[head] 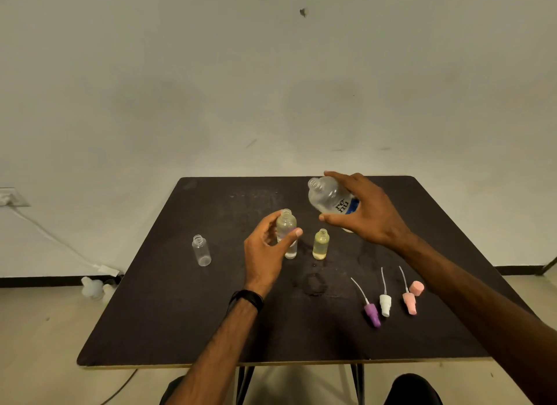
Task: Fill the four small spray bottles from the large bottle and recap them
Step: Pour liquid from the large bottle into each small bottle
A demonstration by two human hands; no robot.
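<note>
My right hand (364, 211) grips the large clear bottle (327, 197) with a blue label, uncapped and tilted with its mouth toward the left. My left hand (266, 247) is wrapped around a small clear spray bottle (287, 228) standing uncapped on the dark table (180, 314). Just right of it stands a small bottle of yellowish liquid (321, 244), open at the top. An empty small bottle (201, 250) stands alone at the left. Three spray heads lie at the right front: purple (372, 314), white (385, 304) and pink (409, 302), plus a loose pink cap (416, 287).
A wet patch (313, 284) marks the table in front of the bottles. On the floor at the left lie white plastic items (95, 287) and a white cable (54, 241) running from a wall socket. The table's far edge is close to the wall.
</note>
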